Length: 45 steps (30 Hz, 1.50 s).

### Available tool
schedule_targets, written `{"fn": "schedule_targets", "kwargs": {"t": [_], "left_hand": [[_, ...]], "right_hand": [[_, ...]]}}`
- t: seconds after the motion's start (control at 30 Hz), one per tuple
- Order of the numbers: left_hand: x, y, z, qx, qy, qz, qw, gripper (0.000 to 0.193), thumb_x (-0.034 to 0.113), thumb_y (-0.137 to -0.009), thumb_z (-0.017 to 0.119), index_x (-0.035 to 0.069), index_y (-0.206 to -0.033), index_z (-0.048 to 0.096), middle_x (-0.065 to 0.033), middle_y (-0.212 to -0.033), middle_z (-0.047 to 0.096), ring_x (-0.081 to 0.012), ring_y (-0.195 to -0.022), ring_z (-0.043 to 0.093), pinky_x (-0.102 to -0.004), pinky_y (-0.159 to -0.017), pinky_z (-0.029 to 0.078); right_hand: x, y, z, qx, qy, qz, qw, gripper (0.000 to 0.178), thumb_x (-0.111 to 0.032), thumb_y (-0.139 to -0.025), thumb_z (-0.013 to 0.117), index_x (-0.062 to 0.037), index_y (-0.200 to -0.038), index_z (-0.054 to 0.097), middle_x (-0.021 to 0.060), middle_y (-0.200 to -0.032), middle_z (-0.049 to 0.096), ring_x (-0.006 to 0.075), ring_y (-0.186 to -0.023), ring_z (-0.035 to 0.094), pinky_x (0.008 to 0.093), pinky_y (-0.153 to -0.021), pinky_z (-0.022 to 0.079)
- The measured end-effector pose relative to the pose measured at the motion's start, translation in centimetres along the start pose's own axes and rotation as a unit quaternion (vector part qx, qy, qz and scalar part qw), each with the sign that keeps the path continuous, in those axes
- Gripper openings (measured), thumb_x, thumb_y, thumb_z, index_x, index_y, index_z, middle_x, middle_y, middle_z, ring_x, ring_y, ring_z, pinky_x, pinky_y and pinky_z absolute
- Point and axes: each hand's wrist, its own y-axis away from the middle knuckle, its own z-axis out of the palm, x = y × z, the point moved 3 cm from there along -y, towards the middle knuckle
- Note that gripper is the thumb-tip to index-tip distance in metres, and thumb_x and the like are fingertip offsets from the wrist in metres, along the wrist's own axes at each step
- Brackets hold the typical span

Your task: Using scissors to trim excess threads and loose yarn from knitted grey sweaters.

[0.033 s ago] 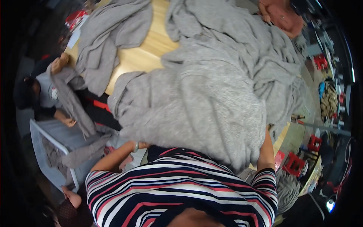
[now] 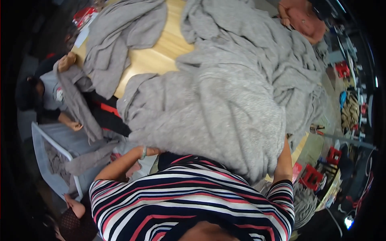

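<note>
A large grey knitted cloth (image 2: 201, 108) is bunched and draped over the wooden table (image 2: 155, 60), and its near edge hangs toward my striped top. At that edge, on the left, my left hand (image 2: 152, 151) touches the cloth from below; its fingers are hidden under the fabric. A light bracelet (image 2: 143, 152) circles the left wrist. My right forearm (image 2: 284, 160) reaches up along the right edge of the same cloth. Folds cover the right hand, so its fingers do not show.
More grey knit (image 2: 116, 40) lies at the far left of the table. A person (image 2: 50, 90) there handles a grey strip above a grey bin (image 2: 44, 156) with knit pieces. Another person (image 2: 303, 18) is at the far right. Red crates (image 2: 311, 175) stand at right.
The whole view has shifted slightly, so the table and cloth appear a little farther right and higher. Both hands stay at the cloth's edges.
</note>
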Motion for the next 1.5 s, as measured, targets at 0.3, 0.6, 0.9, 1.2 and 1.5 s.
{"fn": "schedule_targets", "kwargs": {"t": [0.3,0.6,0.9,1.2,1.5], "left_hand": [[0.6,6.0,-8.0,0.118,0.253,0.164,0.946,0.025,0.023,-0.093,0.070,0.001,-0.082,0.071,-0.0048,-0.070,0.068,-0.0086,-0.060,0.061,-0.0237,-0.056,0.048],[-11.6,-4.3,-18.7,0.465,-0.025,0.145,0.873,0.030,0.022,-0.081,0.078,-0.002,-0.095,0.069,-0.0156,-0.073,0.068,-0.0250,-0.067,0.064,-0.0410,-0.065,0.050],[14.9,-1.8,-14.2,0.399,-0.139,0.470,0.775,0.073,0.017,-0.081,0.077,-0.001,-0.143,0.044,-0.0198,-0.138,0.054,-0.0300,-0.126,0.053,-0.0389,-0.106,0.041],[23.4,2.0,-10.2,0.157,0.077,0.533,0.828,0.048,0.010,-0.075,0.064,-0.001,-0.122,0.060,-0.0064,-0.114,0.063,-0.0149,-0.105,0.058,-0.0295,-0.093,0.045],[17.0,5.8,-6.9,-0.070,-0.092,0.324,0.939,0.045,0.001,-0.079,0.069,0.001,-0.124,0.060,-0.0034,-0.103,0.068,-0.0086,-0.088,0.061,-0.0246,-0.081,0.049]], "right_hand": [[-0.2,-4.7,-4.5,0.060,0.062,-0.003,0.996,0.045,-0.035,-0.091,0.068,0.0057,-0.110,0.070,0.0178,-0.091,0.074,0.0266,-0.077,0.067,0.0398,-0.074,0.053],[-11.9,9.6,-9.2,0.202,-0.170,-0.005,0.965,0.047,-0.024,-0.085,0.078,0.0040,-0.121,0.067,0.0128,-0.100,0.074,0.0225,-0.088,0.070,0.0373,-0.076,0.053],[-17.2,15.6,-2.6,0.201,-0.153,-0.063,0.965,0.043,-0.013,-0.076,0.082,0.0025,-0.112,0.065,0.0163,-0.102,0.069,0.0252,-0.097,0.065,0.0370,-0.089,0.048],[-14.8,25.5,-10.2,0.058,-0.323,-0.094,0.940,0.039,-0.014,-0.070,0.083,0.0035,-0.102,0.068,0.0020,-0.087,0.062,0.0107,-0.078,0.055,0.0274,-0.070,0.044],[-8.8,25.6,-6.5,0.072,-0.263,-0.005,0.962,0.034,-0.004,-0.071,0.079,0.0032,-0.102,0.068,0.0057,-0.092,0.067,0.0128,-0.087,0.061,0.0295,-0.081,0.050]]}}
